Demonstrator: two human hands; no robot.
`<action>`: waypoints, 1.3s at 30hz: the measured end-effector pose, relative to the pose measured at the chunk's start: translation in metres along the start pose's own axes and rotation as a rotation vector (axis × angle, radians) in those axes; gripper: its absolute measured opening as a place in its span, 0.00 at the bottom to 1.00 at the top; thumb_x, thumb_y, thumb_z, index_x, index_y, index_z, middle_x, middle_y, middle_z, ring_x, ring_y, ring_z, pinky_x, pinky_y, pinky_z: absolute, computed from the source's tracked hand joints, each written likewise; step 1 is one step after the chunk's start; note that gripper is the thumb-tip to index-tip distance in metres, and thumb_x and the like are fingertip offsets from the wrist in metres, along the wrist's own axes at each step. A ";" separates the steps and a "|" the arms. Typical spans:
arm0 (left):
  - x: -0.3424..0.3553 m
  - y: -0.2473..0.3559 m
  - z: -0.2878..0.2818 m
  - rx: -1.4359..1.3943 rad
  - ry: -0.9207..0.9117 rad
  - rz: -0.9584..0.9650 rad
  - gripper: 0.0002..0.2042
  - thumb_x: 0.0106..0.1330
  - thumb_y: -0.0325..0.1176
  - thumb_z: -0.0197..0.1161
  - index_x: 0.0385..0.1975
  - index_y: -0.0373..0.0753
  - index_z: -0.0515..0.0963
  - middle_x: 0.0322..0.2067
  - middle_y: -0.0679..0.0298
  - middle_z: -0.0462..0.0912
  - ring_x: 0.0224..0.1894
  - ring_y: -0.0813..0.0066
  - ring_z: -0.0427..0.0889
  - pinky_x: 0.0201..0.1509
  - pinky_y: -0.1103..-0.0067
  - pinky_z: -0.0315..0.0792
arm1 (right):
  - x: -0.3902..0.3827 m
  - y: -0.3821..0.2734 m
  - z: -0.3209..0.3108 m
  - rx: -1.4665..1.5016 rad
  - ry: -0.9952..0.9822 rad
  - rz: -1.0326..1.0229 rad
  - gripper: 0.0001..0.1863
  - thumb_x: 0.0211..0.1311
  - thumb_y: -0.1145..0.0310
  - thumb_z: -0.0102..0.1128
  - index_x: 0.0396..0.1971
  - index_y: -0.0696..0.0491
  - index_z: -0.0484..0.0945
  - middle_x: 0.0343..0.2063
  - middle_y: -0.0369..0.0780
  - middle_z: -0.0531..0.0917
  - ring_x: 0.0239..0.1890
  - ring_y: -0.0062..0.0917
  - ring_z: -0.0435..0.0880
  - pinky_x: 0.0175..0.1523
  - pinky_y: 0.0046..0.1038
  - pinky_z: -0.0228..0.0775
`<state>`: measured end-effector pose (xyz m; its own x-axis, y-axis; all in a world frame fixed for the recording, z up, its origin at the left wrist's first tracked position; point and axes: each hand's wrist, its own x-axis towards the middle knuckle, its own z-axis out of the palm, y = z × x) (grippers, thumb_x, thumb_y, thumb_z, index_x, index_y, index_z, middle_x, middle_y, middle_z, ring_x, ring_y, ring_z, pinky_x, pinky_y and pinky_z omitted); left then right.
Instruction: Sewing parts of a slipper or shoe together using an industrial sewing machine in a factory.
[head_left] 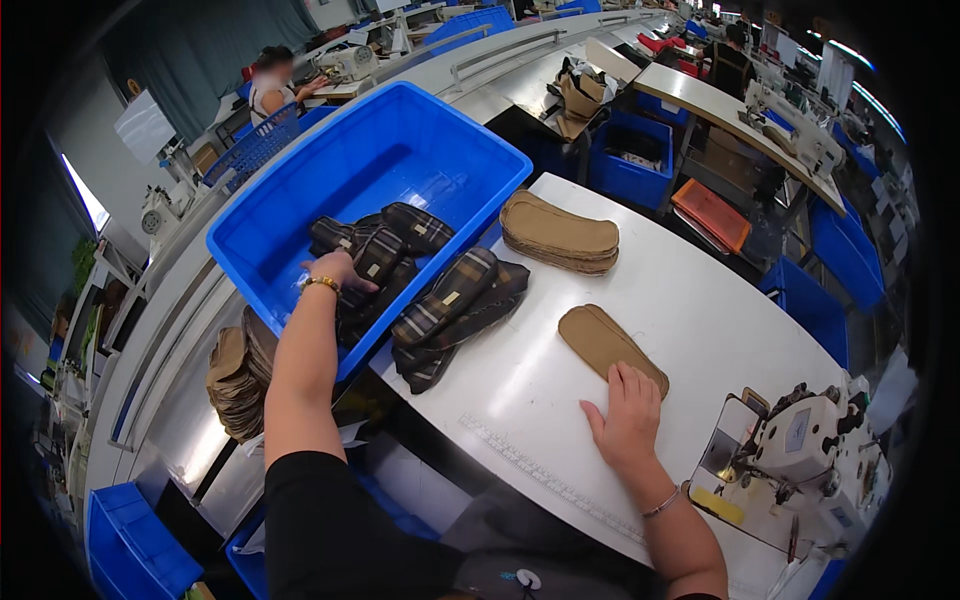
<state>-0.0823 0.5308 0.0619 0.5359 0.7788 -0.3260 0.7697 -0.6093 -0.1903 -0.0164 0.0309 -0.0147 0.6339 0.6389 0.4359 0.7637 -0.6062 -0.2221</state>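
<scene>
My left hand reaches into a large blue bin, its visible fingers apart, touching plaid padded fabric pieces with small light labels. Some of its fingertips are hidden among the pieces. My right hand lies with fingers stretched over the near end of a brown oblong fabric piece on the white table. More plaid pieces lie in a heap on the table against the bin's side. Beyond them sits a neat stack of brown oblong pieces.
A white sewing machine stands at the table's right. Bundled brown pieces lie left of my left arm. A printed ruler scale runs along the near edge. Farther off are an orange tray, blue bins and a seated person.
</scene>
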 end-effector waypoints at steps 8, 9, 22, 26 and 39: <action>0.007 0.012 0.001 -0.203 -0.118 0.156 0.38 0.39 0.48 0.83 0.49 0.29 0.80 0.51 0.48 0.81 0.54 0.52 0.80 0.57 0.69 0.74 | 0.016 0.019 0.001 -0.144 0.025 -0.132 0.17 0.53 0.72 0.63 0.42 0.63 0.78 0.33 0.43 0.77 0.33 0.35 0.76 0.38 0.33 0.74; 0.009 0.014 0.003 -0.204 -0.121 0.168 0.38 0.39 0.48 0.83 0.49 0.29 0.80 0.51 0.48 0.81 0.54 0.52 0.80 0.57 0.69 0.74 | 0.021 0.023 0.002 -0.214 -0.002 -0.174 0.13 0.50 0.75 0.61 0.37 0.61 0.77 0.30 0.42 0.75 0.32 0.33 0.77 0.34 0.31 0.73; -0.009 0.025 0.000 -0.147 -0.154 0.159 0.36 0.40 0.49 0.82 0.50 0.34 0.81 0.52 0.51 0.82 0.55 0.55 0.81 0.58 0.68 0.73 | 0.227 0.027 0.013 -0.051 0.382 -0.217 0.12 0.54 0.74 0.60 0.40 0.50 0.83 0.39 0.36 0.82 0.41 0.29 0.81 0.42 0.29 0.77; -0.013 0.030 -0.003 -0.147 -0.157 0.147 0.37 0.38 0.47 0.83 0.51 0.36 0.81 0.52 0.50 0.81 0.55 0.55 0.80 0.58 0.67 0.73 | 0.218 0.039 0.085 0.035 0.058 -0.176 0.16 0.64 0.64 0.56 0.51 0.47 0.82 0.56 0.42 0.79 0.59 0.38 0.75 0.65 0.43 0.63; 0.019 0.015 0.018 -0.295 -0.313 0.100 0.36 0.35 0.44 0.84 0.49 0.37 0.83 0.54 0.52 0.81 0.55 0.55 0.80 0.59 0.67 0.74 | 0.114 0.089 0.018 -0.157 0.033 -0.034 0.25 0.63 0.58 0.61 0.58 0.52 0.75 0.64 0.47 0.70 0.67 0.41 0.66 0.71 0.50 0.50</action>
<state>-0.0666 0.5333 0.0363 0.5170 0.6075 -0.6030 0.8097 -0.5757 0.1143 0.1261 0.0577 -0.0006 0.6016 0.6458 0.4702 0.7545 -0.6527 -0.0690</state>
